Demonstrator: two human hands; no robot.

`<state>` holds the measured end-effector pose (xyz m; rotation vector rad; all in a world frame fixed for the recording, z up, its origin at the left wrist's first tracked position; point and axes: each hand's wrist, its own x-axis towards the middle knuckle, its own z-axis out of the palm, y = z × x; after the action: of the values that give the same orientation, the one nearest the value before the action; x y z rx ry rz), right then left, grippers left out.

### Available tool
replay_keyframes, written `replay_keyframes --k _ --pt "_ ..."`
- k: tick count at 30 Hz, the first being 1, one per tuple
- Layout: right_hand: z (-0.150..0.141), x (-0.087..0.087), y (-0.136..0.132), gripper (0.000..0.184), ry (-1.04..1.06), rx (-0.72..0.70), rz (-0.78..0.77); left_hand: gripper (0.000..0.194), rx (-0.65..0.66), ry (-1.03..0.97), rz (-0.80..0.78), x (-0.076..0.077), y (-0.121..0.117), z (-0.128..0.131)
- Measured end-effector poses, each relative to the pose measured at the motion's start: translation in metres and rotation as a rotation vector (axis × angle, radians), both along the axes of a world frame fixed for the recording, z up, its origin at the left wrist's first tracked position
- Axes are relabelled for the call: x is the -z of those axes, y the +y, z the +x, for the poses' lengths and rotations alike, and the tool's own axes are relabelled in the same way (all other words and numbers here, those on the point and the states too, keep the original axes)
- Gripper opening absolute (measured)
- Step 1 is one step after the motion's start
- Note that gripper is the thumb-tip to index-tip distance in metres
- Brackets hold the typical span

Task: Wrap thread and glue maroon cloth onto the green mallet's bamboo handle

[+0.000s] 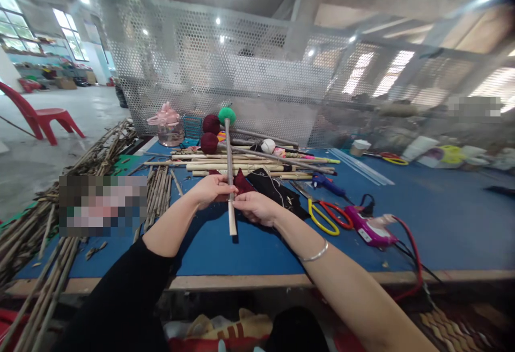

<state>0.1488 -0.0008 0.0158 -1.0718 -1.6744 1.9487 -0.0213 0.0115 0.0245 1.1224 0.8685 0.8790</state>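
Both my hands are on a thin stick (229, 159) with a fuzzy green ball (227, 116) at its far end; its near end is pale bare wood. My left hand (210, 190) pinches the stick from the left, above the pale part. Just below, the fingers of my right hand (256, 209) close on it from the right. Behind my hands are a dark red cloth scrap (242, 183) and a black cloth (263, 180). Two dark red balls (210, 143) and a white ball (268, 146) lie among several sticks (245, 167) further back.
Right of my hands are yellow-and-red-handled scissors (324, 218), a blue glue gun (329, 184) and a purple power strip (368, 227) with cords. Clear rods (362, 167) lie beyond. Rough twigs (86, 164) pile up at left. A pink-lidded jar (169, 129) stands before a perforated metal screen (241, 67).
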Motion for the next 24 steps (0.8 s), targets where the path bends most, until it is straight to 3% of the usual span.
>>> replay_keyframes --k 4,10,16,21,24 --pt "-0.004 -0.001 -0.002 0.033 -0.027 0.013 0.018 0.03 -0.017 0.004 -0.017 0.0 -0.005 0.0" --pt "-0.01 -0.002 -0.006 0.03 -0.125 0.081 0.105 0.037 -0.12 0.314 0.073 0.008 -0.013 0.001" --pt "-0.006 0.001 -0.01 0.032 -0.058 0.119 0.11 0.041 -0.101 0.165 0.091 0.007 -0.012 -0.001" --pt "-0.006 0.009 -0.005 0.032 -0.065 0.318 0.45 0.04 -0.096 0.163 0.026 0.008 -0.013 0.002" --pt "-0.006 0.008 -0.004 0.033 -0.037 0.294 0.439 0.039 -0.119 0.132 -0.015 0.008 -0.014 0.005"
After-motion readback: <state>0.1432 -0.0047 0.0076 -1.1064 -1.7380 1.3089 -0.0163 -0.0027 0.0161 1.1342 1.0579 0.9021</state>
